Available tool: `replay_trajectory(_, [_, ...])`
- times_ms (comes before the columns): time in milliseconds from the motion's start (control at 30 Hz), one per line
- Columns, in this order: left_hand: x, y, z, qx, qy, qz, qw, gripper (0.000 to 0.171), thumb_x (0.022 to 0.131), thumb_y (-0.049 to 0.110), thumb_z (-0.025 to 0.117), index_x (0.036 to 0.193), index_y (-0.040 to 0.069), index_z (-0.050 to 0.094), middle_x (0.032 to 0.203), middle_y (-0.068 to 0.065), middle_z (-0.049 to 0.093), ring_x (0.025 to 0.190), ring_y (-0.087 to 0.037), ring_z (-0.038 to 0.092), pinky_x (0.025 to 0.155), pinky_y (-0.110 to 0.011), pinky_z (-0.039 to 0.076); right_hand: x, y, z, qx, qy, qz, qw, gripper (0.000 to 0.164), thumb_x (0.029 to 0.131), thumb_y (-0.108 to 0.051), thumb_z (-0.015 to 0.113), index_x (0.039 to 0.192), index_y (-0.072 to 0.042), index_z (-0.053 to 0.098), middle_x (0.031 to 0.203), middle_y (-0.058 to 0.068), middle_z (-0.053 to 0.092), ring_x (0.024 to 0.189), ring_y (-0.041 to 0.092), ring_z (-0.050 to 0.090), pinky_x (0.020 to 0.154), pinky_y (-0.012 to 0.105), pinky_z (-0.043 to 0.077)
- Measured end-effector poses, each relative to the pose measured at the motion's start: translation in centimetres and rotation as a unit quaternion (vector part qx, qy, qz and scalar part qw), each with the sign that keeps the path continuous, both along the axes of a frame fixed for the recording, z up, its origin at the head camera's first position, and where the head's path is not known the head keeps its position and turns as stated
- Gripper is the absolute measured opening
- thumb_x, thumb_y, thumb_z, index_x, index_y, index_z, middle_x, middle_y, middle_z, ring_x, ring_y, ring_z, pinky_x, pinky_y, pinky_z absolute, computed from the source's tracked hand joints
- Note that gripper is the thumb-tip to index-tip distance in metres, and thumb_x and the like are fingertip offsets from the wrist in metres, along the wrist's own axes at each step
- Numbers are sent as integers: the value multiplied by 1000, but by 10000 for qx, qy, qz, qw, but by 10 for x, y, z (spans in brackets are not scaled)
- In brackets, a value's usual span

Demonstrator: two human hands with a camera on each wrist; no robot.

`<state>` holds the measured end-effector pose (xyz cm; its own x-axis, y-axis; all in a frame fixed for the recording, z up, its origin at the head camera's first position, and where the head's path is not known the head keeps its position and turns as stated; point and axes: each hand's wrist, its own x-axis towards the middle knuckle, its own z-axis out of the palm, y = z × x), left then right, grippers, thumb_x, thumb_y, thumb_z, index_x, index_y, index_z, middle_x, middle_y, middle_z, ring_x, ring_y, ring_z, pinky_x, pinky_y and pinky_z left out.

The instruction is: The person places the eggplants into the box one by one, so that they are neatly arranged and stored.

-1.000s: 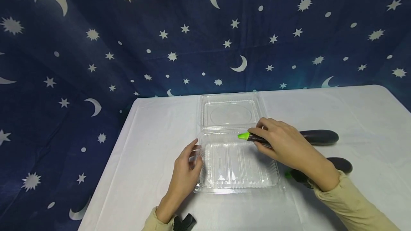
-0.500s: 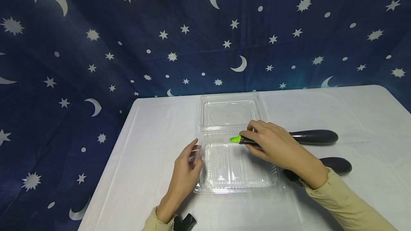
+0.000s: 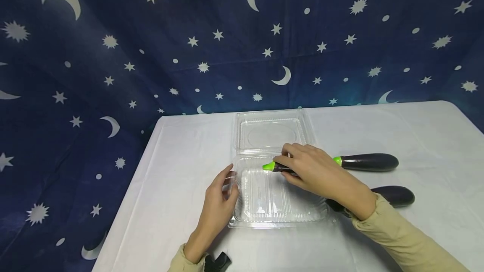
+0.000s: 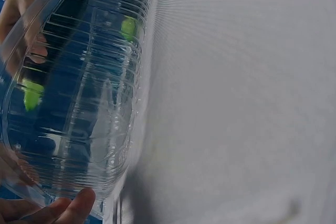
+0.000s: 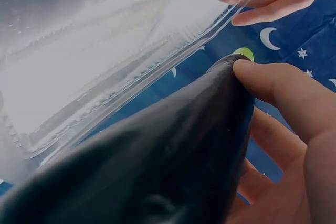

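Note:
My right hand (image 3: 314, 171) grips a dark purple eggplant (image 5: 157, 129) near its stem end, above the open clear plastic container (image 3: 261, 224). The eggplant's bright green tip (image 3: 269, 166) points left, past my fingers. In the right wrist view my thumb lies along the eggplant, and its thick end fills the lower left. My left hand (image 3: 219, 200) holds the container's left side, thumb and fingers about the rim. Through the clear wall in the left wrist view, the right hand (image 4: 23, 30) and the held eggplant's green tip (image 4: 32, 95) show.
The container's lid (image 3: 270, 131) lies folded back behind its base. Right of it on the white-covered table (image 3: 174, 171) lie an eggplant (image 3: 370, 162) and, nearer, another (image 3: 397, 195), partly hidden by my right forearm. A dark starry cloth (image 3: 227, 53) hangs behind.
My right hand has moved left and slightly nearer with the eggplant, further over the container. The far eggplant's green end now shows behind my hand. The left hand has stayed put.

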<state>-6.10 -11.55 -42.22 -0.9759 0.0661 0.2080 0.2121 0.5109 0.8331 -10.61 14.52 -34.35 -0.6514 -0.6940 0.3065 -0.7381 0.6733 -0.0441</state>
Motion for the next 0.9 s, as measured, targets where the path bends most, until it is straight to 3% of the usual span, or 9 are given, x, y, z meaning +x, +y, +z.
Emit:
replay_trajectory(367, [0, 0, 0, -22, 9, 23, 10000, 51, 93, 1, 57, 143, 4, 49, 121, -13, 65, 109, -24, 66, 79, -29, 59, -4, -11, -2, 66, 138, 198, 9997, 25, 85, -25, 78, 107, -15, 70, 94, 0, 59, 73, 14, 54, 63, 34, 52])
replay_trajectory(900, [0, 0, 1, -1, -4, 1, 10000, 51, 93, 2, 57, 143, 5, 49, 121, -14, 65, 109, -25, 66, 79, -29, 59, -10, -26, -6, 244, -72, 301, 9992, 20, 83, -23, 79, 99, -15, 70, 87, -1, 57, 68, 13, 52, 59, 33, 49])
